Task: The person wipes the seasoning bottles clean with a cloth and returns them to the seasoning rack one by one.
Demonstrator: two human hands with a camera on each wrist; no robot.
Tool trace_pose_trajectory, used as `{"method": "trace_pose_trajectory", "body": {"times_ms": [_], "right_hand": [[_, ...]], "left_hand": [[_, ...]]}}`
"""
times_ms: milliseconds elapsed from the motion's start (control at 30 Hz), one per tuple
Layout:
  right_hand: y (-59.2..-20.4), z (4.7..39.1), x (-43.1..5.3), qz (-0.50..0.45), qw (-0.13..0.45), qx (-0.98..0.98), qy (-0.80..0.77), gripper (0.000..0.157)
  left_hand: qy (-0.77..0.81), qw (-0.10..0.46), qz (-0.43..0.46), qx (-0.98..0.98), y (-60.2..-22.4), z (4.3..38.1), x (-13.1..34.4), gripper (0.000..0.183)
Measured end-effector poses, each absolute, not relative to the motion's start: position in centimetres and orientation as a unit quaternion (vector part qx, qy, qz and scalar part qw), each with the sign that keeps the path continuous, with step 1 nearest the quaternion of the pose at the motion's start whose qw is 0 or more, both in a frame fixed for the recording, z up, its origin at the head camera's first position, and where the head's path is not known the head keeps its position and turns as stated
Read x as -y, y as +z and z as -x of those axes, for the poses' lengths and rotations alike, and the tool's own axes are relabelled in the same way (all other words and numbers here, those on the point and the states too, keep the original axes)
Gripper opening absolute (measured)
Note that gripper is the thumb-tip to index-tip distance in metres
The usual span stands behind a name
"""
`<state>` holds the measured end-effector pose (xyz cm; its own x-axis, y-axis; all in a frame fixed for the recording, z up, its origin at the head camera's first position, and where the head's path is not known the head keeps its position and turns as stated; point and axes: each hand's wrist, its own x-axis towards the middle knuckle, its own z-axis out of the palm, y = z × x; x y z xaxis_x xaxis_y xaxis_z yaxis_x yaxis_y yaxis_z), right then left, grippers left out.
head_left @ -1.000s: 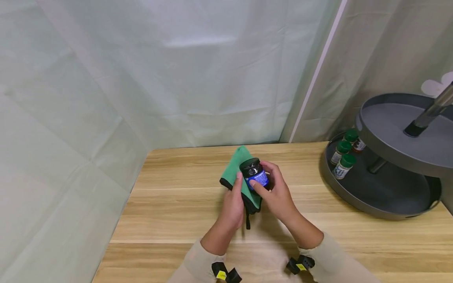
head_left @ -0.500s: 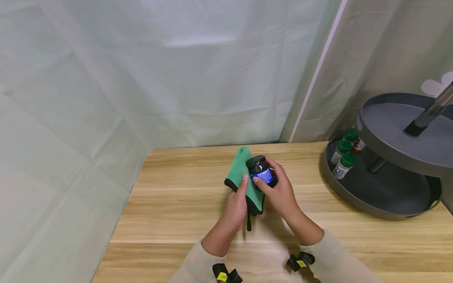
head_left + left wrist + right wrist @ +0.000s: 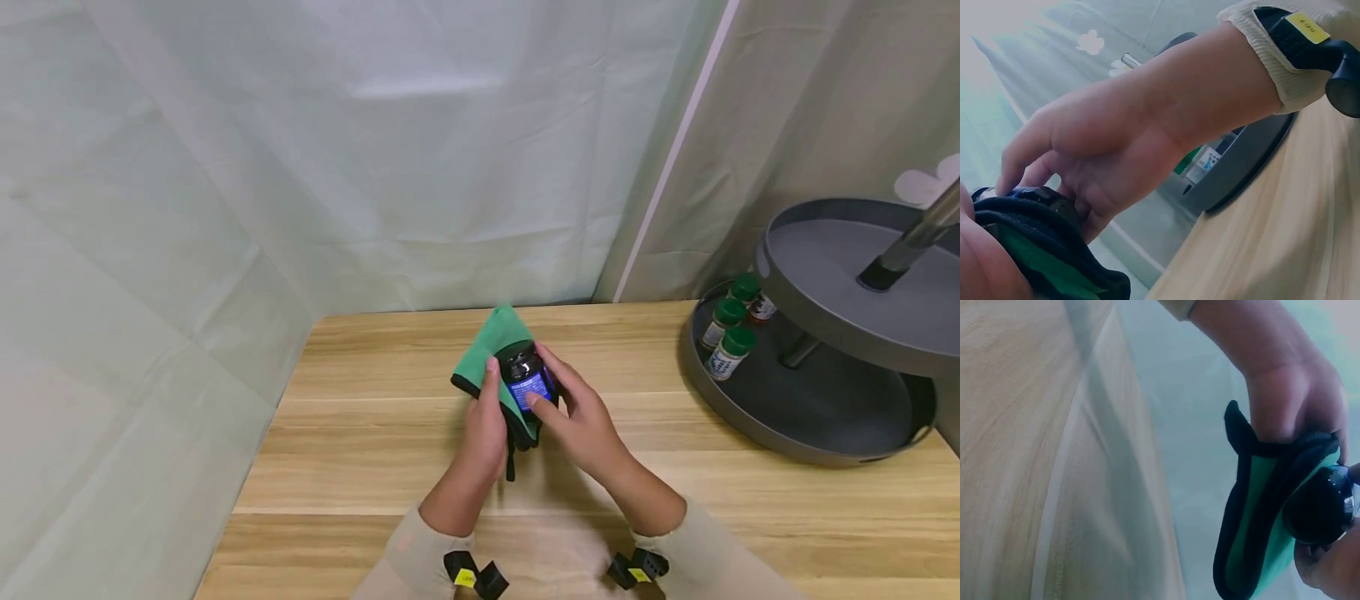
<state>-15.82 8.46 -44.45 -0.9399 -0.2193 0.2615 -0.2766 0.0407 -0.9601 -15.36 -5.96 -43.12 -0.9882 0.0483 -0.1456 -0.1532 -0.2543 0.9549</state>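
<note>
A dark glass jar (image 3: 529, 385) with a black lid and a blue label is tilted above the table, against a folded green cloth (image 3: 487, 343) with black edging. The left hand (image 3: 483, 437) holds the cloth, thumb on top and most fingers hidden beneath it. From the other side, the right hand (image 3: 588, 429) grips the jar, its thumb on the label. The left wrist view shows the right hand (image 3: 1107, 150) curled at the jar, partly behind the cloth's dark edge. In the right wrist view, the jar's base (image 3: 1319, 509) lies against the cloth (image 3: 1275, 544).
A grey two-tier round tray (image 3: 817, 417) stands on the wooden table (image 3: 360, 467) at the right. Several green-capped spice bottles (image 3: 726, 357) sit on its lower tier's left side. Pale sheeting (image 3: 450, 167) hangs behind the table. Each wrist carries a small black camera (image 3: 637, 568).
Both hands, with the jar and cloth, shifted slightly right, then left to where they are now. The jar has turned a little, and both holds continue.
</note>
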Motion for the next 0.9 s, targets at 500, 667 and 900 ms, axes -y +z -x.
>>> {"method": "trace_pose_trajectory", "body": {"times_ms": [500, 667, 900], "right_hand": [[-45.3, 16.6, -8.8, -0.142, 0.065, 0.76, 0.631, 0.065], [-45.5, 17.5, -9.4, -0.116, 0.068, 0.753, 0.644, 0.065], [-45.5, 17.8, -9.7, -0.091, 0.056, 0.748, 0.655, 0.066]], "left_hand": [[0.771, 0.078, 0.059, -0.629, -42.9, 14.8, 5.2, 0.076], [0.759, 0.099, 0.053, -0.641, -42.9, 14.4, 4.8, 0.079], [0.747, 0.109, 0.035, -0.655, -43.3, 14.3, 4.8, 0.079]]}}
